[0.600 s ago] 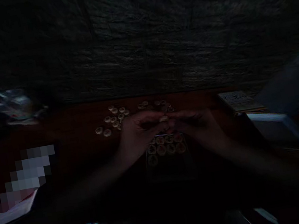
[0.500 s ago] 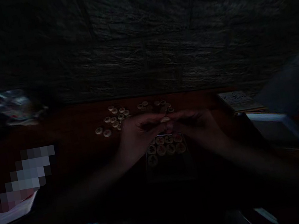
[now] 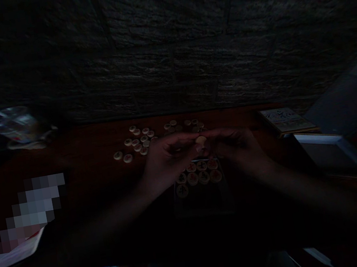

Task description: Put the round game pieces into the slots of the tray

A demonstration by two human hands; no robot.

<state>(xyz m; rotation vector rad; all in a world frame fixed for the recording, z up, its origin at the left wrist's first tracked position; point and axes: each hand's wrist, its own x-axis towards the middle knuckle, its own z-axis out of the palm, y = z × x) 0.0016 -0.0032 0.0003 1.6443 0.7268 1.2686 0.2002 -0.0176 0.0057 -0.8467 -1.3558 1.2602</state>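
Note:
The scene is very dark. My left hand and my right hand meet at the middle of a reddish table, fingers pinched together round one pale round game piece. Just below the hands lies a dark tray with rows of round pieces marked in red and black. Several loose pieces are scattered on the table beyond my left hand, and more lie behind the fingertips.
A dark stone wall rises behind the table. A clear cup with a straw stands at the far left. A printed box lid and a pale box lie at the right. Papers lie at the near left.
The hands have stayed together over the tray; the pinched piece has risen slightly and now shows more plainly between the fingertips.

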